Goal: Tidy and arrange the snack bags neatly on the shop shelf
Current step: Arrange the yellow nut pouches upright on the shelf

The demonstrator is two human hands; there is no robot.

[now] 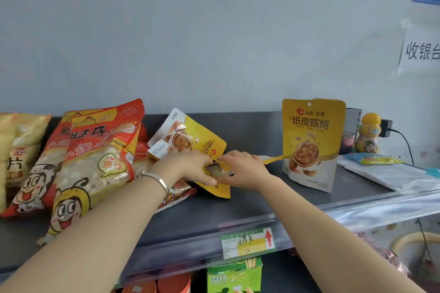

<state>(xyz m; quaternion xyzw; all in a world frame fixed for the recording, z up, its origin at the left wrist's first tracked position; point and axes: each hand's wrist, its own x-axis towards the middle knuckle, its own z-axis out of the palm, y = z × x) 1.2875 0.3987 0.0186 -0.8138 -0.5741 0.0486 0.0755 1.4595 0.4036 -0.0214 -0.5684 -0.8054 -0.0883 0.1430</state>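
Observation:
A yellow walnut bag lies flat on the grey shelf at the centre. My left hand and my right hand both grip it from above. Behind my left hand another yellow walnut bag leans tilted against a pile of red snack bags. A further yellow walnut bag stands upright to the right, with one more right behind it. At the far left sits a pale yellow chip bag.
Right of the upright bags are a small yellow bottle, a plugged-in charger, a blue-yellow packet and white plastic sheets. A price tag hangs on the shelf's front rail. Below stands a green box.

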